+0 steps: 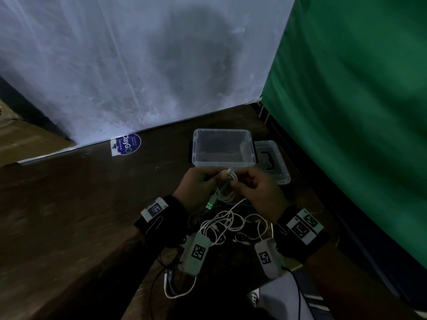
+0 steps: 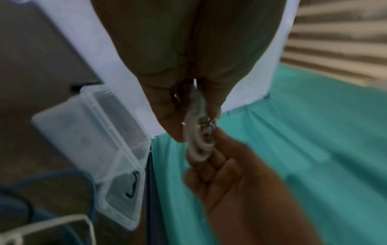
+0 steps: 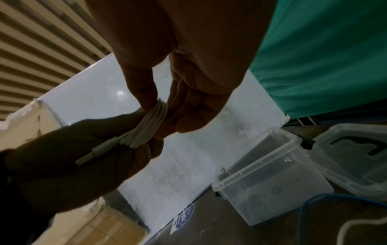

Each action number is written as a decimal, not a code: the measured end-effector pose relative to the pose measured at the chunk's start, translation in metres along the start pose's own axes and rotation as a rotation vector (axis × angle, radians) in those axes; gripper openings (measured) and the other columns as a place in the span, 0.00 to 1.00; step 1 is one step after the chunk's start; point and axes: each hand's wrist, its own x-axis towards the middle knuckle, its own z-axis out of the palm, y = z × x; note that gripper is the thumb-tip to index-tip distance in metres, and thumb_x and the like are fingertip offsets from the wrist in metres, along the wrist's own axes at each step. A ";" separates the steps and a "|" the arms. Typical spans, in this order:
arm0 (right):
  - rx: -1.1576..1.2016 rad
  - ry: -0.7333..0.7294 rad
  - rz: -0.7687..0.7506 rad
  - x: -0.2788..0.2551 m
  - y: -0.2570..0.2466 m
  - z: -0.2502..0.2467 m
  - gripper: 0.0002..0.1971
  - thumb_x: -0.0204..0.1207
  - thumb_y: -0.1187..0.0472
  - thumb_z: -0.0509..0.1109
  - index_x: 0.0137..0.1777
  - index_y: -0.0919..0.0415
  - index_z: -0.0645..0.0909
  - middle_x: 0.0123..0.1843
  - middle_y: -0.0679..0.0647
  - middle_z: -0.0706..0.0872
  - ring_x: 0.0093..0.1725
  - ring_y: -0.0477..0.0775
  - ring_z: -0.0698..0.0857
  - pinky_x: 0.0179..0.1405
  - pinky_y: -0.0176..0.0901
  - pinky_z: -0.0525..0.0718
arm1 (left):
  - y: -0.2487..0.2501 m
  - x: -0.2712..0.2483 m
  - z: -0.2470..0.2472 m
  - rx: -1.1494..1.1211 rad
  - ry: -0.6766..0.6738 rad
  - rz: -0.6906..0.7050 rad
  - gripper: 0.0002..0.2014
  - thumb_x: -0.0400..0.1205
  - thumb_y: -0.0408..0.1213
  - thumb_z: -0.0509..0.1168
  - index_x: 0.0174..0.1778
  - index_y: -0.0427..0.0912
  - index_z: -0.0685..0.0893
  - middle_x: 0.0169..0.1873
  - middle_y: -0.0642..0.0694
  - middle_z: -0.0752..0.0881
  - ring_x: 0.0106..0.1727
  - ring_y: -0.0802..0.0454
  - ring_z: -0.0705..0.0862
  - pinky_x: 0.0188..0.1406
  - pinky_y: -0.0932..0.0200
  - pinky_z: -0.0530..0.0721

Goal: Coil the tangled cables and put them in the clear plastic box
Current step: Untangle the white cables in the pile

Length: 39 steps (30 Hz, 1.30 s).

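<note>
Both hands hold a small coil of white cable (image 1: 227, 184) just in front of the clear plastic box (image 1: 223, 147). My left hand (image 1: 198, 184) grips one side of the coil (image 3: 146, 127); its plug end sticks out past the fingers. My right hand (image 1: 251, 187) pinches the other side of the coil (image 2: 198, 140) between thumb and fingers. A green-tipped plug (image 1: 209, 205) dangles below the hands. More tangled white cable (image 1: 231, 224) lies on the table under my wrists. The box stands open with nothing visible in it.
The box's clear lid (image 1: 272, 161) with a black handle lies right of the box. A blue cable (image 3: 314, 203) loops on the dark wooden table (image 1: 92, 192). A white wall panel stands behind, a green cloth (image 1: 358, 112) hangs at right, and a round blue sticker (image 1: 128, 144) is at the back.
</note>
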 end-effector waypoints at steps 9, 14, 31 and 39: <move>0.141 -0.061 0.229 0.000 -0.008 0.004 0.11 0.84 0.67 0.62 0.42 0.65 0.83 0.39 0.60 0.87 0.40 0.55 0.86 0.42 0.41 0.85 | -0.002 0.004 0.000 0.395 -0.105 0.198 0.09 0.84 0.33 0.65 0.57 0.42 0.86 0.48 0.53 0.87 0.49 0.61 0.85 0.50 0.72 0.81; 0.069 -0.114 0.138 -0.004 -0.001 0.002 0.11 0.78 0.56 0.73 0.50 0.65 0.83 0.47 0.65 0.90 0.47 0.60 0.90 0.49 0.48 0.88 | -0.008 0.003 0.001 0.420 -0.063 0.197 0.05 0.83 0.34 0.65 0.48 0.42 0.86 0.38 0.58 0.83 0.40 0.71 0.82 0.38 0.79 0.73; 0.173 0.006 0.055 0.008 0.009 -0.006 0.05 0.81 0.67 0.68 0.46 0.62 0.74 0.35 0.50 0.89 0.36 0.49 0.89 0.37 0.40 0.87 | -0.014 0.009 -0.005 0.165 -0.156 0.025 0.06 0.82 0.34 0.67 0.51 0.37 0.88 0.39 0.42 0.90 0.36 0.46 0.88 0.37 0.51 0.89; 0.640 -0.197 0.392 0.010 0.018 -0.017 0.07 0.79 0.59 0.67 0.51 0.62 0.80 0.45 0.59 0.86 0.44 0.57 0.86 0.45 0.49 0.87 | -0.019 0.013 0.002 -0.072 -0.201 -0.043 0.08 0.82 0.32 0.66 0.52 0.34 0.87 0.44 0.44 0.89 0.46 0.52 0.87 0.51 0.51 0.85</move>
